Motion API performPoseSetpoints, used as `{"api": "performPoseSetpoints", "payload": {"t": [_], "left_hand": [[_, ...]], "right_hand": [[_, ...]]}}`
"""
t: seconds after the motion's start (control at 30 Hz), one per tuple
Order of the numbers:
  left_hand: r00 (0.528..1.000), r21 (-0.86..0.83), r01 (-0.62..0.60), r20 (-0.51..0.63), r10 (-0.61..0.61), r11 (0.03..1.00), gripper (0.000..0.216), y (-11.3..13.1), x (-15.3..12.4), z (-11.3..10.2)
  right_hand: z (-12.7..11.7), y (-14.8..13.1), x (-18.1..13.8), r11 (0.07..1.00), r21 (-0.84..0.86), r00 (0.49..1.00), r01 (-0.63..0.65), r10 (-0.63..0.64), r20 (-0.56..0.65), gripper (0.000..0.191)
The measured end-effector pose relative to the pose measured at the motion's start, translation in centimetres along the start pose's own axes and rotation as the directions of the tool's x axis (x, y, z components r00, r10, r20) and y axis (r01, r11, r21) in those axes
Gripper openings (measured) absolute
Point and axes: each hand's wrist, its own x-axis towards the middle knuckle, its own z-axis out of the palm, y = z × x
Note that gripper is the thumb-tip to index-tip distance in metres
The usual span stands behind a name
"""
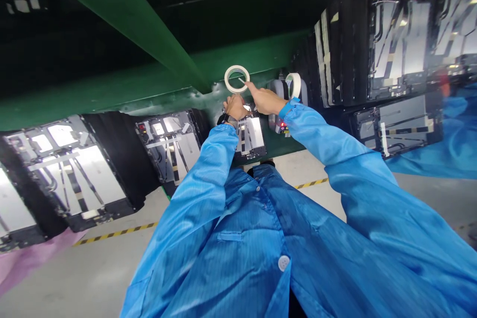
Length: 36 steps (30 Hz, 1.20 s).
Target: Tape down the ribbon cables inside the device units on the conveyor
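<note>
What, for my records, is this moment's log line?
left hand: over silver-black rectangular panel | right hand: pointing near round white tape roll

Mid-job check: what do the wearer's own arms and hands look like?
The left sleeve and right sleeve are loose, shiny blue cloth, creased, reaching the wrists. The left hand is ungloved, with a dark band at its wrist, too small to identify. The right hand is ungloved too, with a brighter blue band at the wrist.

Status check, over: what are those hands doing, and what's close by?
Left hand at far end of silver panel, grip unclear. Right hand beside left, forefinger extended by white tape roll. Grey machine close by right hand.
</note>
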Motion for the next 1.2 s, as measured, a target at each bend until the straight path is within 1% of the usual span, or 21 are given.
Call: {"api": "performPoseSetpoints", "payload": {"t": [0.07, 0.13, 0.3, 0.43, 0.67, 0.87, 1.07, 1.2], "left_hand": [[1.000, 0.013, 0.001, 0.009, -0.001, 1.000, 0.058, 0.1, -0.2, -0.3], [1.000, 0.021, -0.006, 0.013, 0.006, 1.000, 0.059, 0.1, -0.4, -0.5], [1.000, 0.036, -0.019, 0.000, 0.019, 0.999, 0.059, -0.2, -0.2, -0.3], [1.000, 0.030, -0.027, 0.006, 0.027, 0.999, 0.059, -0.4, -0.1, -0.1], [1.000, 0.024, -0.017, 0.023, 0.017, 1.000, 0.055, 0.4, -0.9, -0.9], [0.999, 0.035, -0.021, 0.030, 0.020, 0.999, 0.053, 0.2, -0.9, -0.9], [0.999, 0.004, -0.041, 0.014, 0.041, 0.999, 0.049, -0.2, -0.5, -0.6], [0.999, 0.005, -0.048, 0.016, 0.048, 0.999, 0.050, -0.2, -0.5, -0.6]], "right_hand": [[0.3, -0.4, 0.1, 1.000, -0.003, 0.997, -0.021, 0.022, 0.070, 0.098], [0.8, -0.7, 0.2, 0.999, -0.003, 0.994, -0.036, 0.036, 0.101, 0.099], [1.7, -0.8, 0.8, 0.996, 0.039, 0.992, -0.083, 0.079, 0.098, 0.103], [1.9, -1.1, 0.8, 0.991, 0.064, 0.988, -0.116, 0.109, 0.109, 0.111], [1.8, -1.7, 0.1, 0.983, 0.045, 0.982, -0.180, 0.177, 0.069, 0.115], [1.9, -1.9, -0.5, 0.967, 0.108, 0.974, -0.229, 0.227, 0.030, 0.121], [3.1, -1.1, -0.1, 0.969, 0.158, 0.981, -0.190, 0.195, -0.014, 0.122], [3.5, -1.0, 0.2, 0.962, 0.156, 0.974, -0.222, 0.227, -0.014, 0.122]]}}
